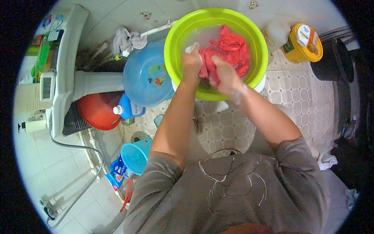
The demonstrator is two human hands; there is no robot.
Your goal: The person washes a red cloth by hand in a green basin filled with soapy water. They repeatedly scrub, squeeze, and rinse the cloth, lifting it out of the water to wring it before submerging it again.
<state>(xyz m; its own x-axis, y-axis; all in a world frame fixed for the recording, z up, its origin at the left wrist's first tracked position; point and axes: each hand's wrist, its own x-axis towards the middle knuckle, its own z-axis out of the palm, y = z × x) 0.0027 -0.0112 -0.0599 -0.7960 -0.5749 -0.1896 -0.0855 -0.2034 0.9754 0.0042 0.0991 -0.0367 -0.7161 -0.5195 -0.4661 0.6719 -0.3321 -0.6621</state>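
A lime-green basin (263,58) holds cloudy water and a wet red cloth (233,45), most of which lies bunched toward the right side. My left hand (191,66) is closed around a part of the cloth at the basin's left. Close beside it, my right hand (227,76) grips the same stretch of cloth, its fingers slightly blurred. Something white, foam or pale fabric, shows above my left fingers; I cannot tell which. Suds cling to my right wrist.
Left of the basin stand a translucent blue tub (136,78), a red basin (99,113), a blue bottle (126,107) and a white pedestal sink (97,84). A turquoise bucket (134,158) is lower left. A yellow tub (296,54) and a black bin (327,64) stand right.
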